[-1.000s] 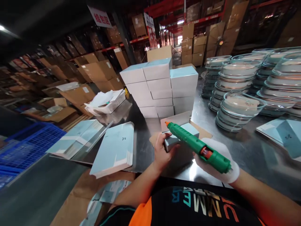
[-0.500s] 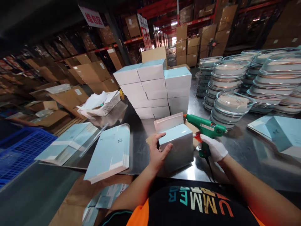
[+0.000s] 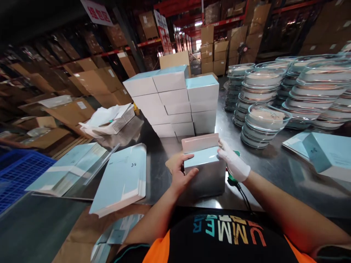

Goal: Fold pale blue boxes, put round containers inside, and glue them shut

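Observation:
In front of me on the metal table stands a light-blue cardboard box (image 3: 206,171), one pale inner flap (image 3: 200,143) upright at its far side. My bare left hand (image 3: 181,174) clasps its left side, thumb on the near face and index finger along the top edge. At the far right corner my right hand (image 3: 233,160), in a white glove, grips the box, fingers at the flap's end and thumb on the top. A green glue gun (image 3: 232,179) lies on the table beside the box, mostly hidden behind the glove, its cord running toward me.
Stacked finished boxes (image 3: 175,98) stand just beyond. Glass dishes (image 3: 264,124) rise in several piles at the right. Flat blue cartons (image 3: 120,179) lie at the left, near a white basket (image 3: 120,122). Another blue box (image 3: 329,153) sits at the far right.
My right hand has let go of the glue gun, which now lies on the table, and has moved left onto the box and its flap. My left hand keeps its hold.

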Demonstrator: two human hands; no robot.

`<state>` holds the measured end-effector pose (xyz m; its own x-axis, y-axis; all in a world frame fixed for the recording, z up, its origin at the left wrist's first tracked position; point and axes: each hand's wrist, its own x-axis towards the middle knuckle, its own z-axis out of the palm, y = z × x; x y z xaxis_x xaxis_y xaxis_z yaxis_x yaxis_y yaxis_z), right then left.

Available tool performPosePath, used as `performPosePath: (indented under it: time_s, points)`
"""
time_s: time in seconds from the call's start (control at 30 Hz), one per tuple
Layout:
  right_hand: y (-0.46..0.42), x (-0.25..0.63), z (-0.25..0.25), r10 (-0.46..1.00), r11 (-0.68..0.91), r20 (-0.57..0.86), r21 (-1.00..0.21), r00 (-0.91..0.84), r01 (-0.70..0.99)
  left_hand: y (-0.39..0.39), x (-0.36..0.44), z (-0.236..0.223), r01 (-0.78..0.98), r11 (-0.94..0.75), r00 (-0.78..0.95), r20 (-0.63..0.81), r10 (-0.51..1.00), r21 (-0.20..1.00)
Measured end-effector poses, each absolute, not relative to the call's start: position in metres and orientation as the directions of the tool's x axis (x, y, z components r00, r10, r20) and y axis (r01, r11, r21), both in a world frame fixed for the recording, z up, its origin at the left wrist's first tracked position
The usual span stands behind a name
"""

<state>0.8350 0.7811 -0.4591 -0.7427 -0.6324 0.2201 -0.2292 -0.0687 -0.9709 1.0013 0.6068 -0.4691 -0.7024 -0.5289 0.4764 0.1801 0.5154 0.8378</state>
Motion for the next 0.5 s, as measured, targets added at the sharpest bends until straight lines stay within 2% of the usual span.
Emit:
performPosePath:
  time_s: [0.07, 0.17, 0.33, 0.4, 0.5]
  points:
    - [0.769, 0.844, -0.451, -0.666, -0.094, 0.186, -0.982, -0.722, -0.166, 0.605, 1.000, -0.469, 0.173, 0.531, -0.725, 0.472, -0.502, 0.830]
    - [0.769, 0.840, -0.454, -0.663, -0.129, 0.212, -0.977, -0.718, -0.170, 0.603, 0.996, -0.475, 0.210, 0.555, -0.710, 0.516, -0.479, 0.805]
    - [0.787, 0.823, -0.481, -0.677, -0.211, 0.444, -0.881, -0.587, -0.423, 0.599, 0.986, -0.487, 0.473, 0.449, -0.544, 0.652, -0.528, 0.758]
    - [0.793, 0.825, -0.484, -0.691, -0.271, 0.521, -0.829, -0.501, -0.489, 0.594, 0.987, -0.485, 0.463, 0.498, -0.582, 0.675, -0.453, 0.733]
    - [0.800, 0.832, -0.478, -0.730, -0.328, 0.556, -0.796, -0.398, -0.509, 0.585, 0.991, -0.474, 0.432, 0.598, -0.641, 0.696, -0.322, 0.675]
